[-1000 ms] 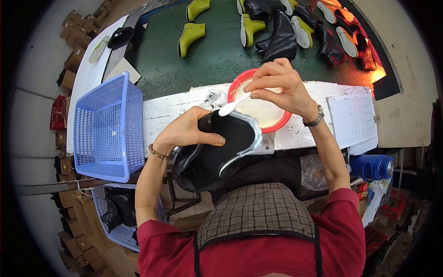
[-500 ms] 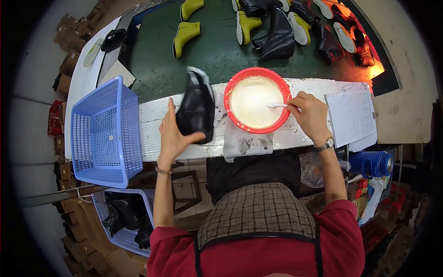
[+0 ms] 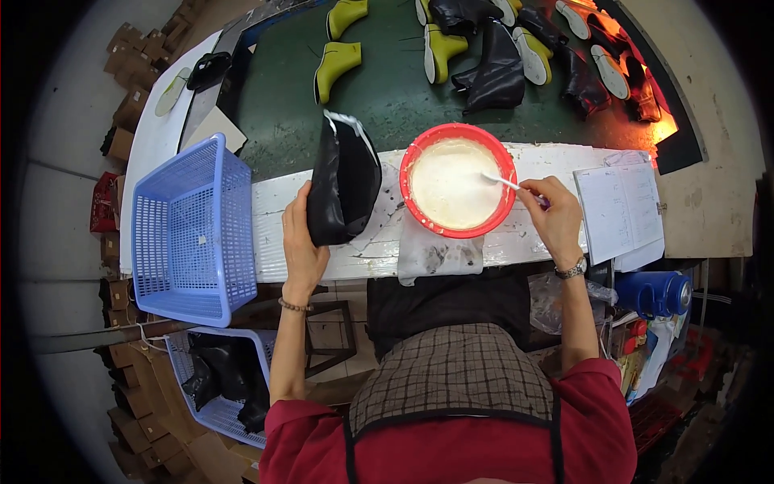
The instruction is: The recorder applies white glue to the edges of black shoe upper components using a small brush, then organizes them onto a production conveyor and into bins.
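My left hand (image 3: 305, 242) grips a black boot upper (image 3: 322, 194) by its left side and lower end, fingers behind it and thumb near its bottom. A white coating lines the upper's top edge, and its opening shows dark inside. To its right, a red bowl (image 3: 409, 206) holds smooth cream-coloured paste (image 3: 447, 189). Pinched in my right hand (image 3: 556, 218) is a thin white-handled brush (image 3: 508, 182), much like a toothbrush, with a purple end. It reaches over the bowl's right rim, and its tip is at the paste.
A blue plastic basket (image 3: 234, 242) stands on the left; another basket (image 3: 262, 351) below holds black uppers (image 3: 226, 371). Yellow boot lasts (image 3: 336, 68) and black boots (image 3: 496, 77) lie on the green surface (image 3: 274, 121). At right are an open notebook (image 3: 617, 210) and a blue flask (image 3: 649, 292).
My left hand has closed on the black upper, which has turned so its opening shows more. In the bowl the brush has changed its slant, its tip now pointing up and left.
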`<state>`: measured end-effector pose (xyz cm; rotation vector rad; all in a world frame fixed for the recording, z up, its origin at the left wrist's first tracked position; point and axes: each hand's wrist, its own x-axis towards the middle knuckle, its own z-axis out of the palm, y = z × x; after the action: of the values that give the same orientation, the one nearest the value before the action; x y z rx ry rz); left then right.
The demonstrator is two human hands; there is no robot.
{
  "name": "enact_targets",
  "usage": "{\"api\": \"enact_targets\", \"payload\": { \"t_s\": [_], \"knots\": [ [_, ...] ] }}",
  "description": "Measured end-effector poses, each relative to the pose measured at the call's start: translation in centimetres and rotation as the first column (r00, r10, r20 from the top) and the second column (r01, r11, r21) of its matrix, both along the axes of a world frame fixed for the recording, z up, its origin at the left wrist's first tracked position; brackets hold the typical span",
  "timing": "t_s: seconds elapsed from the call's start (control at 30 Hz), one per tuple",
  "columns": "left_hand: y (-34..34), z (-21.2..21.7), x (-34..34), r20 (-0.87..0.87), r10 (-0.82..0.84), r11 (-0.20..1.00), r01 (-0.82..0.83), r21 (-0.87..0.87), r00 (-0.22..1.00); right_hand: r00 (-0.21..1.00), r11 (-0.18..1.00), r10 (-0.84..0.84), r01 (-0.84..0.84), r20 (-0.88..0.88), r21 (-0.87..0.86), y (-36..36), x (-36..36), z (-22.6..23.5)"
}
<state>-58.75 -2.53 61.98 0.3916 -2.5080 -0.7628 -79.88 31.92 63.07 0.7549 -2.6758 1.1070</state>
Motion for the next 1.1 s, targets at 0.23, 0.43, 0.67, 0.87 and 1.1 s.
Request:
{"api": "enact_targets", "payload": {
  "t_s": [0.23, 0.43, 0.67, 0.87, 1.1],
  "knots": [
    [5.0, 5.1, -1.1, -0.098, -0.066, 0.995, 0.058, -0.079, 0.993, 0.953, 0.88, 0.3, -0.258, 0.045, -0.398, -4.3, 2.7, 3.7],
    [5.7, 6.2, 0.0, -0.172, -0.312, 0.95, 0.302, -0.086, 0.934, 0.974, 0.91, 0.224, -0.2, 0.025, -0.363, -3.8, -0.1, 3.9],
    [6.6, 5.8, -0.7, -0.296, -0.198, 0.979, 0.201, -0.02, 0.934, 0.965, 0.845, 0.213, -0.26, -0.153, -0.467, -4.4, -2.0, 5.4],
    [7.4, 6.1, -3.9, -0.456, -0.055, 0.998, 0.04, -0.042, 0.888, 0.945, 0.815, 0.306, -0.323, -0.116, -0.481, -4.0, 2.1, 4.5],
    [5.9, 6.1, -6.1, -0.53, -0.126, 0.969, -0.01, -0.247, 0.838, 0.907, 0.816, 0.408, -0.414, -0.107, -0.403, -3.2, 4.1, 5.4]
  ]
}}
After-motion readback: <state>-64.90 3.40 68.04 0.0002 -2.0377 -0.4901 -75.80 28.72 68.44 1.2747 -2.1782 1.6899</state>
